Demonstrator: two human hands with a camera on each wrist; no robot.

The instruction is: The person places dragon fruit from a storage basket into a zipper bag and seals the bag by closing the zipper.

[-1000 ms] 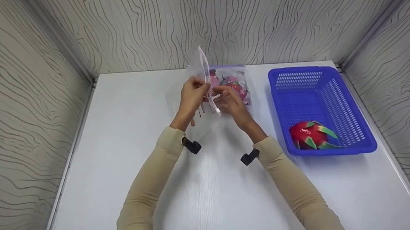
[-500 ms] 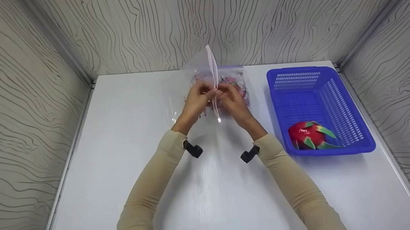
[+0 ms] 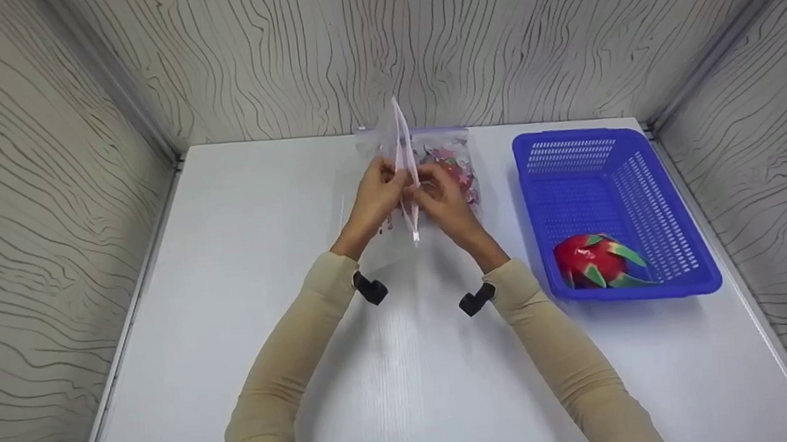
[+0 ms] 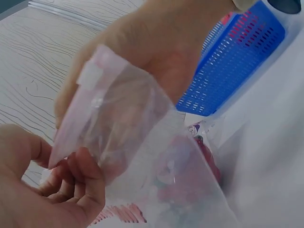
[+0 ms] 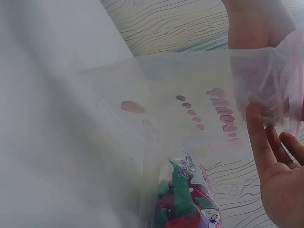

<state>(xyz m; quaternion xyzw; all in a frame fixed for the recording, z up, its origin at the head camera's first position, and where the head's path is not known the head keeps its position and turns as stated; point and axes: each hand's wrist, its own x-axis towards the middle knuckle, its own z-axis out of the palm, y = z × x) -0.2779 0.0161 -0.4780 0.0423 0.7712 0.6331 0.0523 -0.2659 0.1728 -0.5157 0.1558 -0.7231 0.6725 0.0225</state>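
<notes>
- Pale walls point(image 3: 262, 53) with dark wood-grain lines box in the work on three sides, from where I stand.
- White table point(image 3: 397, 408) beneath, with cream sleeves point(image 3: 292, 371) reaching up across it.
- Blue basket point(image 3: 631, 292) on the person's right, well apart from the hands; nothing suggests it is at risk.
- Lilac-edged bag point(image 3: 449, 165) lying near the back wall, colourful contents showing. It sits just beyond the right hand, so a careless knuckle could shove it along.
- Clear zip bag point(image 5: 164, 90), held up at mid-table in front of the lilac-edged one, its pink-rimmed mouth slightly parted. Thin film like this could crease, or tear at a side seam, if the two lips were tugged unevenly. Reddish marks show on its body — printed or inside, I can't tell.
- Left hand point(image 3: 376, 194): finger and thumb pinched on one lip of the mouth. Slack there would probably let the lips fall together.
- Right hand point(image 3: 445, 198): curled at the other lip, seemingly pinching it, though the tips are partly hidden. A slippery edge might escape.
- Red dragon fruit point(image 3: 591, 262), green-leaved, in the basket's near end.
- White slider point(image 3: 416, 237) at the mouth's near end — hard sideways pulling could jam it or pop it off.
</notes>
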